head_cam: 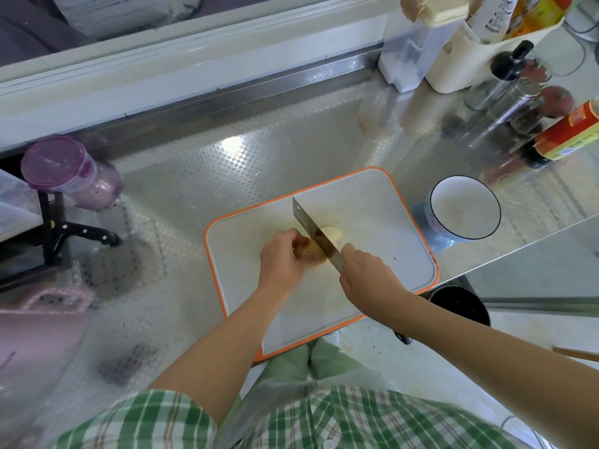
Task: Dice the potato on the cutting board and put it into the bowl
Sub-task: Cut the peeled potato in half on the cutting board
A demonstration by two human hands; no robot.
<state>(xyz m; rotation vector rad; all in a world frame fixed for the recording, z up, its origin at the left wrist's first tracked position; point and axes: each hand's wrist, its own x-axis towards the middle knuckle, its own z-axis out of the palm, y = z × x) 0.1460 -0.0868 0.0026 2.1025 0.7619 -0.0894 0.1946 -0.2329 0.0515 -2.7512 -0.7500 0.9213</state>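
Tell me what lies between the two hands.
In the head view, the knife and the potato it slices lie between left hand and right hand.

Behind and left of the cutting board point(372, 202), bare counter point(227, 176): the widest open approach. Board's right half and near strip unoccupied. Board's middle blocked by the left hand point(282, 257) gripping the potato point(311, 254), the knife point(309, 226) slanting across it, and the right hand point(366, 273) gripping the knife. Just beside the board's right edge, the bowl point(463, 202), mouth uncovered, open to a pass over the free right half. Behind the bowl, apart from it: sauce bottle point(564, 137), steel shakers point(509, 102), cream holder point(479, 56). To the bowl's right, a raised steel ledge point(534, 254). At the board's near right corner, a dark pot point(460, 306). Far left: purple-lidded jar point(61, 166), black-handled knife point(84, 233).
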